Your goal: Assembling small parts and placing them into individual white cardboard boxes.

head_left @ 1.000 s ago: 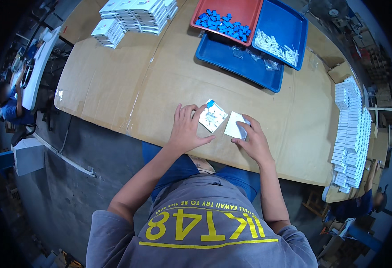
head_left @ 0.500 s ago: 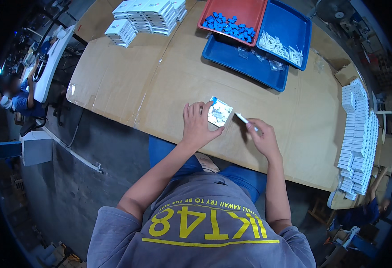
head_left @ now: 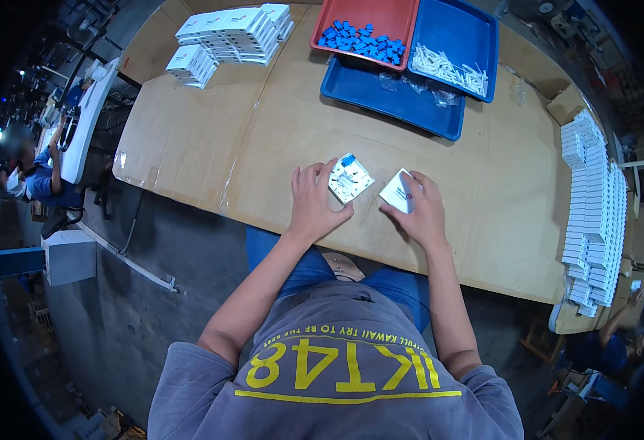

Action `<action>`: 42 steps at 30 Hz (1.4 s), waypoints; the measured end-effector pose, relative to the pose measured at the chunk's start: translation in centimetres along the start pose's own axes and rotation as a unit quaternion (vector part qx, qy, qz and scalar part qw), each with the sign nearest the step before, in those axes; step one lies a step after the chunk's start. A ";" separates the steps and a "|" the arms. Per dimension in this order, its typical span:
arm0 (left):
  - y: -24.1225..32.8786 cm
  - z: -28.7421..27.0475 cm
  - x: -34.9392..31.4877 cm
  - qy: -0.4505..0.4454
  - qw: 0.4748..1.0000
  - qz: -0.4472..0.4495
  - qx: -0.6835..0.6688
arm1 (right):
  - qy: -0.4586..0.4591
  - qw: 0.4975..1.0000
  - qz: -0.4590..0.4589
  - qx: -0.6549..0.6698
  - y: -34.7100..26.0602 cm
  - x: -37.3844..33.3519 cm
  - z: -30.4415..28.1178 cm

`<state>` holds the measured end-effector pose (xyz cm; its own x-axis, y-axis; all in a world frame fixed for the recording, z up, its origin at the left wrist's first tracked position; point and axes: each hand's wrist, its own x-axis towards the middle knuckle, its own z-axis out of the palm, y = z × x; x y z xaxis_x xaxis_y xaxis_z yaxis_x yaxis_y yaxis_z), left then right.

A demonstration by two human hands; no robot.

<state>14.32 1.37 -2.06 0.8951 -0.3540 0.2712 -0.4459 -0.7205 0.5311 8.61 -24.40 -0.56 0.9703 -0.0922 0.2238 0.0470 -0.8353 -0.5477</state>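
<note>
My left hand (head_left: 315, 202) grips a square white casing (head_left: 350, 180) by its left and lower edges. The casing's inner side faces up, showing small fittings and a blue piece (head_left: 347, 160) at its top corner. To the right, my right hand (head_left: 422, 209) has fingers and thumb closed on a flat white square cover (head_left: 398, 191). Its smooth face with small printed marks is turned up. A narrow gap separates the cover from the casing. Both hands are low over the cardboard-covered table (head_left: 278, 139), near its front edge.
A red tray (head_left: 381, 18) holds small blue pieces (head_left: 359, 40). Beside it, a blue tray (head_left: 458, 29) contains white sticks (head_left: 447, 70). Below, another blue tray (head_left: 388, 103) holds clear plastic. White square units (head_left: 230, 33) stand stacked far left; more stacks (head_left: 590, 213) line the right edge.
My right hand has turned the cover from edge-on to its broad face showing, over the table. The left hand keeps its grip on the casing. The whole view has shifted slightly.
</note>
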 end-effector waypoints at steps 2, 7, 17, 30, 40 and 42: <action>-0.1 -0.4 0.3 0.001 1.000 0.004 -0.022 | -0.020 0.999 -0.022 -0.015 -0.1 -0.4 0.1; 0.9 -0.2 1.0 -0.038 0.856 -0.088 -0.508 | -0.018 0.962 0.091 0.259 0.7 -0.2 -0.7; 5.9 -2.3 0.2 -0.147 0.392 -0.378 -0.826 | -0.079 0.565 0.160 0.806 -3.5 2.0 -5.0; 7.8 -1.3 -0.8 -0.222 0.356 -0.419 -0.805 | -0.166 0.786 0.084 0.590 -3.4 1.2 -2.8; 8.3 -1.5 -0.2 -0.220 0.383 -0.445 -0.779 | -0.214 0.826 0.058 0.518 -3.2 1.0 -2.6; 7.8 -0.8 -0.6 -0.221 0.439 -0.431 -0.757 | -0.211 0.827 0.062 0.517 -3.2 1.0 -2.7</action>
<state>10.33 -3.61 2.58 0.5020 -0.6609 -0.5578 0.8644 0.4041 0.2992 8.82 -23.23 3.58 0.9691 0.2371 -0.0684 -0.0938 0.0973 -0.9908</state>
